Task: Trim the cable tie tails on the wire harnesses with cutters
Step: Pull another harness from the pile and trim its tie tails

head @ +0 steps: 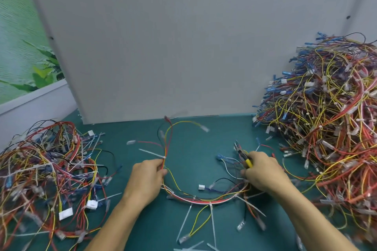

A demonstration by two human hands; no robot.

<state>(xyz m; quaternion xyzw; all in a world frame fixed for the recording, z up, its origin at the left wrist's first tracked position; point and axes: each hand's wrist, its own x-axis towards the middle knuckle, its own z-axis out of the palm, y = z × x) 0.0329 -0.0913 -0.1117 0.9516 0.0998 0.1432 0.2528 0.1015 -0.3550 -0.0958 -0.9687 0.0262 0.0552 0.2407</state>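
On teal matting (193,149) before a grey panel (173,47) lie harness piles (330,118).

Two bare hands are in view, the left hand (145,179) and the right hand (263,173), together with one pair of yellow-handled cutters (245,159) and one separate harness (204,200). Four long untrimmed tie tails (151,153) can be counted on that harness. One green mat (189,149) bears two heaps of harnesses, a left heap (47,169) and a larger right heap (330,128), their wires too many to count.
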